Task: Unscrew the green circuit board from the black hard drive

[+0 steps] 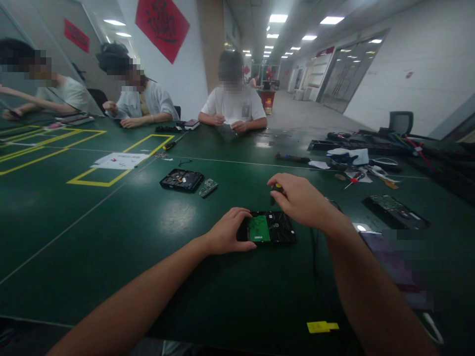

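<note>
A black hard drive [282, 228] with a green circuit board [259, 228] lies flat on the green table. My left hand [230, 231] grips its left end, thumb on the near side and fingers on the far side. Above the far edge of the drive, my right hand [297, 198] is closed around a screwdriver [277, 188] with a black and yellow handle. The screwdriver points down towards the board; where its tip rests is too small to tell. Farther off to the left are another opened hard drive [181, 180] and a loose circuit board [208, 188].
On the right lie another hard drive [395, 211], a red screwdriver [355, 180] and a purple pouch-like item [389, 262]. A yellow tag [322, 327] is near the front edge. White paper [120, 160] and a yellow screwdriver [174, 142] lie farther left. Several people sit across the table.
</note>
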Available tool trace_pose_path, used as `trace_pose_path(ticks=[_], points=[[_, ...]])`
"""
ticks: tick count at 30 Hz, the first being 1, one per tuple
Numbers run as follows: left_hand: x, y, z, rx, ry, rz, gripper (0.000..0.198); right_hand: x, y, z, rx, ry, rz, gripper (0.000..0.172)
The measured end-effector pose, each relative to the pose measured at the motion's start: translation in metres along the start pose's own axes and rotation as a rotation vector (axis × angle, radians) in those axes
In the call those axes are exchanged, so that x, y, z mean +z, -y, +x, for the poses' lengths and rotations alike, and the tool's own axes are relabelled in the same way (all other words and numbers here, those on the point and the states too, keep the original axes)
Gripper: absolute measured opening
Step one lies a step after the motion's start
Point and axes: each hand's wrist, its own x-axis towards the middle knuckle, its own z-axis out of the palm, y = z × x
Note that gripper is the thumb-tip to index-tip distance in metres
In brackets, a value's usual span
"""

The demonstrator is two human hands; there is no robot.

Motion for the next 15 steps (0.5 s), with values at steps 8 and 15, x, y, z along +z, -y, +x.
trace_pose_path(ticks=[8,15], points=[[-0.0021,-0.0047,0.0005,-0.009,0.006,0.004,0.076,-0.0034,0.003,-0.0015,-0.008,0.027,-0.013,0.02],[-0.001,-0.0021,0.0001,0.0,0.004,0.003,0.077,-0.0037,0.0043,-0.0019,-0.019,0.028,-0.005,0.02]])
